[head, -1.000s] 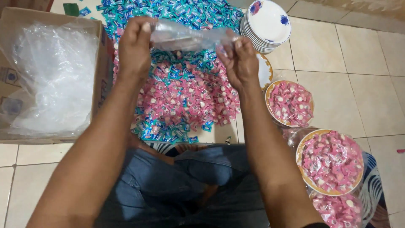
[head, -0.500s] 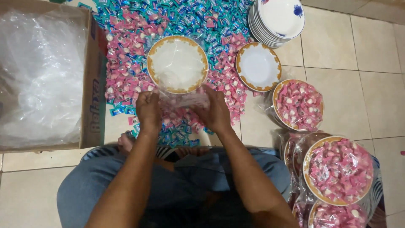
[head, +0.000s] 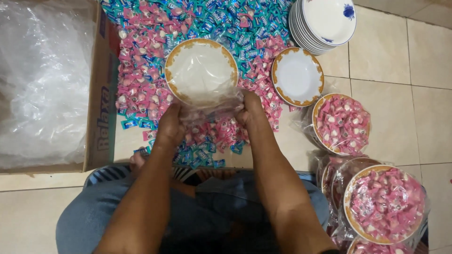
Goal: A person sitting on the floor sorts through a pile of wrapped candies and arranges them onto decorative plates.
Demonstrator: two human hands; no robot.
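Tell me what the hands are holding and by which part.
Both hands, left hand and right hand, grip a clear plastic bag at its open near edge; the gold-rimmed plate sits inside it.

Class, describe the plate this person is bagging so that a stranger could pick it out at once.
Find the heap of pink and teal wrapped sweets on the tiled floor. On it, the gold-rimmed plate sits inside a clear bag, held by both hands; its twin alongside lies bare.

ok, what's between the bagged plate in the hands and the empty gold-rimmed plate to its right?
Head view: a strip of loose teal and pink wrapped candies separates the bagged plate from the empty gold-rimmed plate.
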